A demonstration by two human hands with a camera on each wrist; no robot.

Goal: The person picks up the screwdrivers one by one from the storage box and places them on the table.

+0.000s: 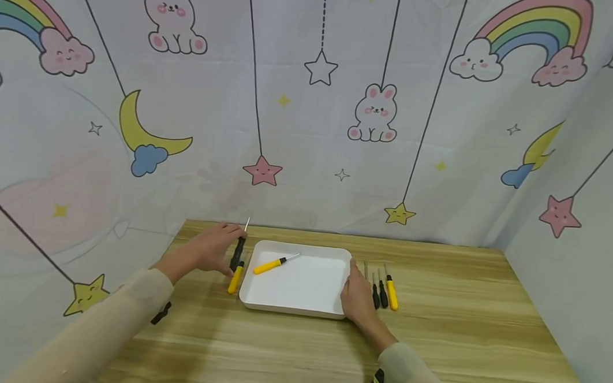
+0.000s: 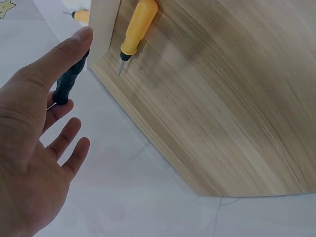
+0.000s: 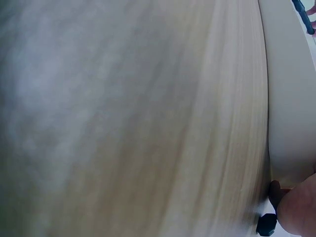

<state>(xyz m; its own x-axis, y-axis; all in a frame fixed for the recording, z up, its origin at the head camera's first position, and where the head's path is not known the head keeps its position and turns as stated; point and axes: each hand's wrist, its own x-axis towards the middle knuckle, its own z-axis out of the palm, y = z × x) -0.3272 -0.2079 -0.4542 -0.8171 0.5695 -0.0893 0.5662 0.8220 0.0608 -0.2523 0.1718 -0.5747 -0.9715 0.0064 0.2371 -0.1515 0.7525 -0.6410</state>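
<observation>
Thumb and forefinger of my left hand (image 1: 210, 250) pinch a black-handled screwdriver (image 1: 238, 255) at the tray's left side, its metal tip pointing away from me. In the left wrist view, the other fingers are spread away from its dark handle (image 2: 69, 83). Just below lies a yellow-handled screwdriver (image 1: 235, 279) on the table beside the tray. The white tray (image 1: 309, 284) contains another yellow-handled screwdriver (image 1: 268, 266). My right hand (image 1: 358, 295) grips the tray's right edge; the right wrist view shows the tray wall (image 3: 291, 98) close up.
Right of the tray lie a yellow-handled screwdriver (image 1: 392, 294) and black-handled screwdrivers (image 1: 382, 295) in a row. The wooden table (image 1: 465, 333) meets a printed curtain (image 1: 306, 203) at its back edge.
</observation>
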